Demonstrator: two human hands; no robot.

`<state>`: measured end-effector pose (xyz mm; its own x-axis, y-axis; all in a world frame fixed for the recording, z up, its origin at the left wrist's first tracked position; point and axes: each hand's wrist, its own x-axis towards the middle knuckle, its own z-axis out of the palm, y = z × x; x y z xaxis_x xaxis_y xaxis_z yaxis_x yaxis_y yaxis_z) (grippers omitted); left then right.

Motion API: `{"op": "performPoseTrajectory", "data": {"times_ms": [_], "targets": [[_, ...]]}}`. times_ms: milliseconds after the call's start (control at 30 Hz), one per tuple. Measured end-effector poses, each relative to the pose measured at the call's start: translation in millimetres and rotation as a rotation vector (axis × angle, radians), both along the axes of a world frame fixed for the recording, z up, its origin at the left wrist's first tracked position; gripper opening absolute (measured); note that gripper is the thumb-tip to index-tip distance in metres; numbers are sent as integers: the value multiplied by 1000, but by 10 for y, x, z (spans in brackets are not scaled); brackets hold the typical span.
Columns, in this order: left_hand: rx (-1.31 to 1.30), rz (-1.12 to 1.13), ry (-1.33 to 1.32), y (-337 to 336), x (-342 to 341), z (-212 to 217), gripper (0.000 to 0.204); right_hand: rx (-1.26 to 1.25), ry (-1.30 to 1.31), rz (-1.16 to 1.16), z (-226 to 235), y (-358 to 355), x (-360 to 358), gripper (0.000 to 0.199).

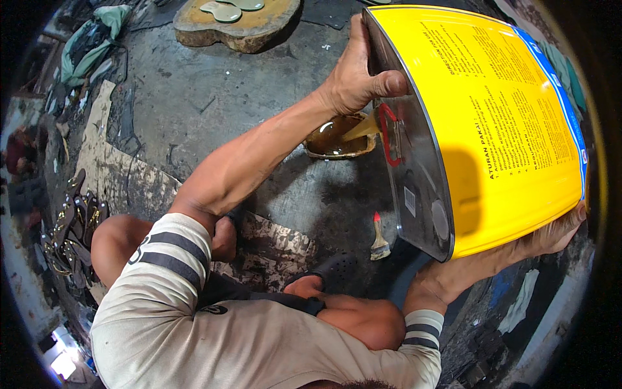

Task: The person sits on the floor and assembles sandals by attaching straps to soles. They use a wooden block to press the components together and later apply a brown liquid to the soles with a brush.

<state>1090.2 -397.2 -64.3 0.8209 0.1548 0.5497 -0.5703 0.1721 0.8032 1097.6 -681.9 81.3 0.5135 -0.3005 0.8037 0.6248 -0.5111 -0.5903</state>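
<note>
Yellow tin: held in the air right of the bowl, tipped so its dark end faces the bowl.
Tin's long axis: runs sideways, from the dark end near the bowl out to the far right.
Red loop: on the dark end, on the side toward the bowl.
Amber stream: runs leftward from beside the loop down into the bowl; the opening itself is hidden.
Left hand: grasping the dark end's edge, thumb on its face; the nearer hand to the bowl.
Right hand: holding the tin's lower side from beneath, farther from the bowl; its fingers are mostly hidden.
Brush: on the floor, right of the bowl and nearer the person.
</note>
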Motion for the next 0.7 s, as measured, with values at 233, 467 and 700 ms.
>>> {"op": "performPoseTrajectory", "data": {"times_ms": [233, 467, 700], "targets": [[-10, -14, -14, -13, 12, 3, 127, 9, 11, 5, -29, -33, 15, 57], [28, 53, -13, -65, 14, 42, 124, 55, 60, 17, -78, -105, 43, 54], [140, 112, 119, -290, 217, 204, 120, 294, 345, 58, -473, -657, 483, 53]]}}
